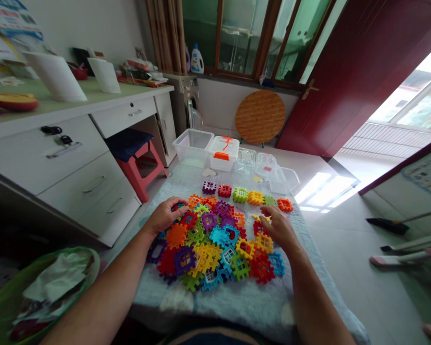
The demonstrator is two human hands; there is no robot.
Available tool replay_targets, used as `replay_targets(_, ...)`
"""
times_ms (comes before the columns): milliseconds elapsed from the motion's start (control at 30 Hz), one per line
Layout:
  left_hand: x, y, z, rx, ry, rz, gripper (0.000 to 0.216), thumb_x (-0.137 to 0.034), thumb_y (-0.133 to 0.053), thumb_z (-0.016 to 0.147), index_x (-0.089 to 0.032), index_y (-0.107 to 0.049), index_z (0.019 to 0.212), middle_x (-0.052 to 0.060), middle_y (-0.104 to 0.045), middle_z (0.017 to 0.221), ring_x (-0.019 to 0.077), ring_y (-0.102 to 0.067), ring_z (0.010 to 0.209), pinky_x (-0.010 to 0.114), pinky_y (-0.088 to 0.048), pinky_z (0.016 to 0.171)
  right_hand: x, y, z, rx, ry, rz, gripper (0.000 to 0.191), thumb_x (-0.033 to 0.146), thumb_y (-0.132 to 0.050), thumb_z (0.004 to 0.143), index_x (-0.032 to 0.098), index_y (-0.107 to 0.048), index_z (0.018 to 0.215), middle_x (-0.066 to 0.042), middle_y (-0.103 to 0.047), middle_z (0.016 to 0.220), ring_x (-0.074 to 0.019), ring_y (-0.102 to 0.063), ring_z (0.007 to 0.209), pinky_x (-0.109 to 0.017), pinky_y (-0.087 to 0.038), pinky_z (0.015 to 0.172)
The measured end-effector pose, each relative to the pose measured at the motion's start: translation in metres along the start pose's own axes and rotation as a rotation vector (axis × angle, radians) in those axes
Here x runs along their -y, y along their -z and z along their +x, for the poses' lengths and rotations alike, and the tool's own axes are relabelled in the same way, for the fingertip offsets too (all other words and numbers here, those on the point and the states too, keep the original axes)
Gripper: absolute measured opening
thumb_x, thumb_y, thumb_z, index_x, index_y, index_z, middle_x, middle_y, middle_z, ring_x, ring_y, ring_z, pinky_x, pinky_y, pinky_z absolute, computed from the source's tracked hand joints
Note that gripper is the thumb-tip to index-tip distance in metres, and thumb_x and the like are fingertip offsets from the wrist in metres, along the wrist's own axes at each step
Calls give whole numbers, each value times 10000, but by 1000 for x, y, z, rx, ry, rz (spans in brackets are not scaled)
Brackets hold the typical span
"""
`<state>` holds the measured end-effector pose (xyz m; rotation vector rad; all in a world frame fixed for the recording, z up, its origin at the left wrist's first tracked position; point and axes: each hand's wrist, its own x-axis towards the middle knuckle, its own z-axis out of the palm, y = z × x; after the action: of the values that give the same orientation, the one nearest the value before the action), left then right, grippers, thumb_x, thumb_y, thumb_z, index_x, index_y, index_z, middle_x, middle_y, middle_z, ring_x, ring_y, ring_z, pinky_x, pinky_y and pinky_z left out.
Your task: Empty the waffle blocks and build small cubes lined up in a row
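Note:
A heap of colourful plastic interlocking building tiles (204, 239) with notched edges is spread over the table. My left hand (168, 215) rests at the heap's upper left edge, fingers stretched and thumb apart, beside blue and red tiles (188, 219). On the other side, my right hand (277, 224) hovers at the upper right edge with its fingers apart, close to a yellow tile (261, 218). Neither hand visibly grips a tile. Beyond the heap stands a row of assembled blocks: purple (209, 187), red (224, 190), green (240, 194), yellow (255, 197) and orange (285, 205).
Clear plastic bins (194, 143) and a lidded box with orange clips (224, 153) line the table's far end. A red stool (138, 163) stands by the white desk (72, 167). At lower left is a green waste basket (89, 268). A broom (388, 225) lies at right.

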<state>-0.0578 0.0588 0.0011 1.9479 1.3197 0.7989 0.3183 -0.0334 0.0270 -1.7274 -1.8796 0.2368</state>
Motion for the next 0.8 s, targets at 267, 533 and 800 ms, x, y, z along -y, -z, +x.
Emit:
replay_targets(267,-8,0,18,54,98,31,469,-549,-507,783,-169,-679,998,56,-726,983,239,-656,923,333,-486,883,-9,-16,-4,-108,-11,53,219,274,-491,842,173,-659,938,-69,-675,878,-193,-623,790,-327,-488,745)
replay_targets(533,-19,-13,52,119,97,168,444,-399,-562,653,-147,-653,1006,48,-702,838,216,-642,762,300,-499,708,-15,-26,-5,-157,-68,79,222,282,-495,828,177,-682,885,-67,-697,854,-195,-622,751,-328,-482,736)
replay_targets(800,-26,-11,53,128,52,159,308,-343,-530,677,-148,-667,872,11,-658,696,179,-590,644,271,-450,617,-15,-29,-4,-205,-109,142,222,290,-508,811,172,-694,839,-55,-696,771,-181,-611,673,-302,-480,690)
